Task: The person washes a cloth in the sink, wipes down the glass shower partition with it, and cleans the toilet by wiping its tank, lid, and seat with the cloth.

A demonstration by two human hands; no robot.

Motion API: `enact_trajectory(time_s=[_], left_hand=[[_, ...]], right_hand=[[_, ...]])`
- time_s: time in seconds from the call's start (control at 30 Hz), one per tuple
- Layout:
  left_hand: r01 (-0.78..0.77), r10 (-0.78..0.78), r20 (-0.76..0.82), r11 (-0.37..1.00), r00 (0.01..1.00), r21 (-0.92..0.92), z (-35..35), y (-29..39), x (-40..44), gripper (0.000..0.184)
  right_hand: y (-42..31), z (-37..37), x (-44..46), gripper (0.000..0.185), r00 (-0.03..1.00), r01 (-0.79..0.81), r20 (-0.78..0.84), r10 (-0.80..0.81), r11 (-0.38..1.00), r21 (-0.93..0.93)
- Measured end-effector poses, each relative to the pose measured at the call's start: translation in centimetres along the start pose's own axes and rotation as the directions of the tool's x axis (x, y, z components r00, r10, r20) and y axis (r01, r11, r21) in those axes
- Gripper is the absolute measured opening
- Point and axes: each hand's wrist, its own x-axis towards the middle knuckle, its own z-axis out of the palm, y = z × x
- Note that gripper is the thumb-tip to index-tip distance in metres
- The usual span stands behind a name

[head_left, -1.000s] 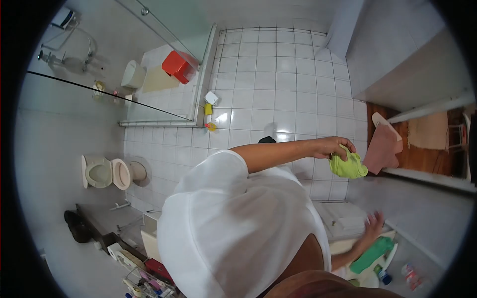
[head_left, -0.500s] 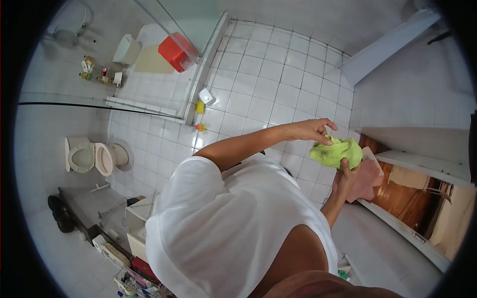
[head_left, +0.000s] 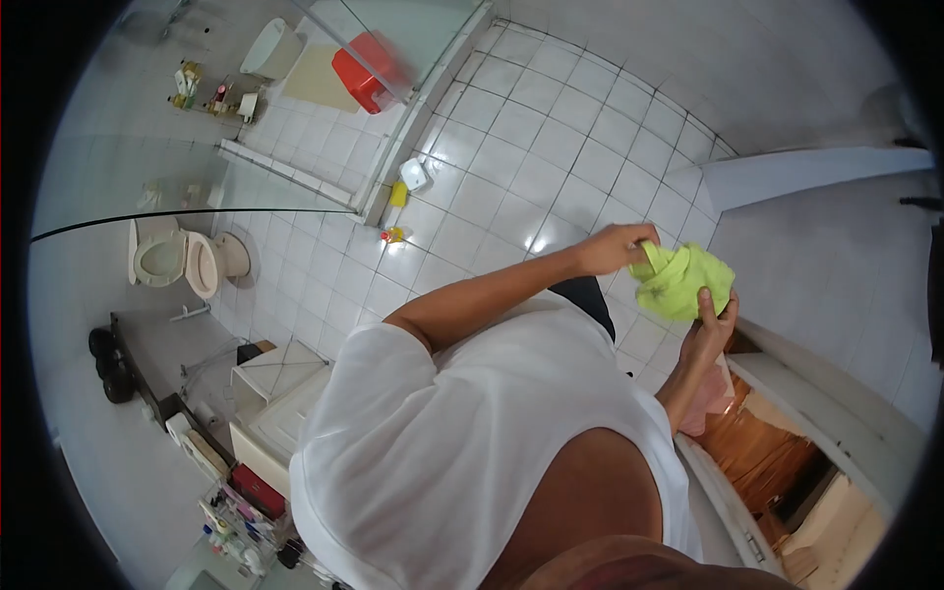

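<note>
A lime-green cloth (head_left: 683,282), bunched and folded over, is held between both my hands above the tiled floor. My left hand (head_left: 616,249) reaches across from the left, its fingers closed on a corner of the cloth at the upper left. Underneath, at the lower right, my right hand (head_left: 710,329) grips the cloth with the thumb pressed on top. The right fingers are partly hidden behind the fabric.
White floor tiles (head_left: 492,208) stretch ahead. By the shower ledge lie a yellow sponge (head_left: 398,194), a white container (head_left: 415,174) and a small bottle (head_left: 392,235). A red bin (head_left: 366,74) stands behind glass. The toilet (head_left: 206,264) is left; a doorway and pink mat (head_left: 706,401) are right.
My left hand's fingers, previously extended over the cloth, are now closed on its corner. The dark-stained face has turned out of sight. The view has shifted.
</note>
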Motion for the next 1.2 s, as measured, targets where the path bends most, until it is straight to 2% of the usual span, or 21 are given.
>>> enact_trajectory(time_s=[0.07,0.13,0.27,0.33,0.47,0.5,0.53,0.57,0.6,0.67,0.73,0.77,0.83,0.9,0.97,1.0,1.07,1.13,1.2], left_hand=[[0.052,-0.081,-0.163,0.983,0.983,-0.176,-1.8,0.3,3.0,0.015],[-0.082,-0.012,-0.336,0.961,0.942,-0.264,-3.8,1.2,5.5,0.016],[-0.034,-0.074,-0.531,0.981,0.844,-0.191,-6.8,5.6,9.0,0.019],[0.032,-0.117,-0.584,0.987,0.804,-0.155,-7.3,7.4,10.0,0.022],[0.019,0.024,-0.726,0.999,0.687,0.051,-9.0,6.6,10.5,0.029],[0.074,0.075,-0.759,0.984,0.646,0.161,-10.1,5.9,10.2,0.032],[0.031,0.172,-0.799,0.972,0.577,0.231,-11.3,5.4,9.9,0.030],[0.046,0.206,-0.839,0.963,0.504,0.265,-12.8,4.5,9.3,0.029],[0.134,0.275,-0.855,0.921,0.440,0.366,-14.4,3.8,8.4,0.028],[0.286,0.253,-0.912,0.892,0.324,0.349,-17.8,3.4,6.9,0.034],[0.167,-0.088,-0.970,0.985,0.224,-0.051,-20.4,4.2,5.8,0.039],[-0.024,-0.166,-0.953,0.984,0.252,-0.178,-21.4,4.8,5.7,0.042],[-0.372,-0.295,-0.887,0.826,0.356,-0.424,-23.5,5.7,5.6,0.050],[-0.422,-0.375,-0.863,0.759,0.339,-0.496,-25.8,6.2,5.6,0.057],[-0.459,-0.433,-0.848,0.713,0.307,-0.530,-27.8,7.1,5.7,0.059],[-0.449,-0.390,-0.853,0.729,0.347,-0.516,-28.8,7.1,5.5,0.057],[-0.429,-0.303,-0.855,0.763,0.422,-0.482,-31.1,6.9,4.3,0.053],[-0.366,-0.271,-0.864,0.822,0.424,-0.437,-33.7,6.6,3.0,0.048],[-0.327,-0.245,-0.873,0.857,0.421,-0.399,-36.3,6.5,1.3,0.046]], right_hand=[[0.0,-1.0,4.6,0.047,0.993,0.020,0.120,-0.016,0.999,-0.036],[-1.0,-1.3,8.2,0.047,0.992,-0.013,0.127,0.017,0.999,-0.036],[-3.4,0.7,15.4,0.048,0.981,-0.137,0.115,0.155,0.980,-0.144],[-3.0,1.8,18.8,0.053,0.959,-0.139,0.209,0.193,0.959,-0.248],[-2.5,6.1,23.1,0.058,0.835,-0.151,0.453,0.313,0.921,-0.358],[-1.9,7.5,23.9,0.056,0.815,-0.139,0.499,0.294,0.936,-0.325],[-0.7,8.7,24.3,0.054,0.793,-0.129,0.543,0.275,0.948,-0.291],[0.2,10.2,24.4,0.052,0.769,-0.123,0.585,0.256,0.958,-0.258],[0.8,11.7,24.4,0.049,0.718,-0.113,0.641,0.271,0.954,-0.277],[1.5,15.3,24.2,0.043,0.602,-0.088,0.741,0.300,0.946,-0.311],[2.4,18.5,24.2,0.044,0.514,-0.064,0.786,0.342,0.930,-0.363],[2.7,20.2,24.0,0.044,0.470,-0.049,0.804,0.364,0.920,-0.388],[2.8,23.8,23.4,0.042,0.384,0.050,0.853,0.353,0.915,-0.401],[1.6,27.4,23.0,0.043,0.263,0.192,0.873,0.410,0.865,-0.464],[0.9,30.5,22.4,0.046,0.198,0.287,0.890,0.411,0.844,-0.454],[0.7,32.0,22.2,0.047,0.162,0.331,0.897,0.412,0.833,-0.443],[0.0,35.2,21.7,0.058,0.102,0.309,0.873,0.476,0.819,-0.483],[-0.4,38.5,20.9,0.065,0.079,0.240,0.853,0.516,0.821,-0.518],[1.0,41.8,20.1,0.073,0.049,0.296,0.918,0.393,0.872,-0.390]])
